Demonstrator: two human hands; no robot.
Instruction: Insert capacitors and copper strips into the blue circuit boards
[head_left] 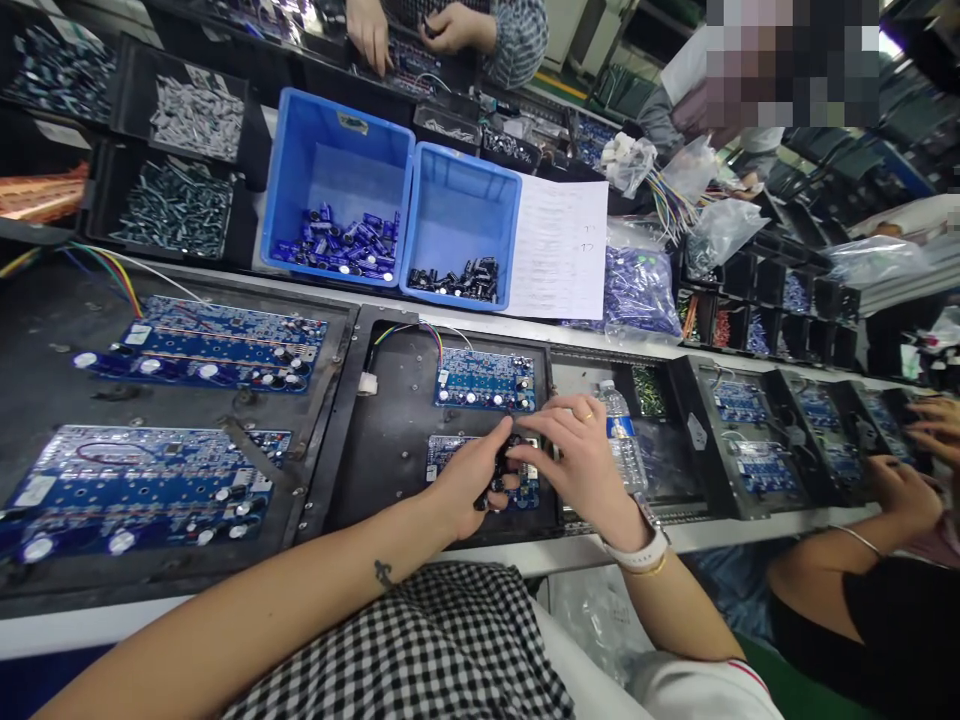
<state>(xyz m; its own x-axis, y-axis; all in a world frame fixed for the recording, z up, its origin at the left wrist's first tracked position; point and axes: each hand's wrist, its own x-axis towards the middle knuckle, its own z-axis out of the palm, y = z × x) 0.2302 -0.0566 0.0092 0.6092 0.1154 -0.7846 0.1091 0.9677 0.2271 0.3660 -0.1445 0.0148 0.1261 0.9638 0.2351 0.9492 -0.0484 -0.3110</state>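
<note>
Just below centre, the left hand [457, 490] curls around small dark components [503, 460]; the right hand [577, 450] bends its fingertips to them, whether pinching one I cannot tell. The step looks like singling out a part above the lower circuit board [445, 455], which calls for a light, exact fingertip grip. Beyond sits the upper circuit board [487, 380], then, upper centre, a blue bin [465, 200] of dark parts.

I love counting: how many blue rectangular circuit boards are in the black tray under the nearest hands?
2: the far board beyond the left hand, and the near board partly hidden under that hand.
</note>
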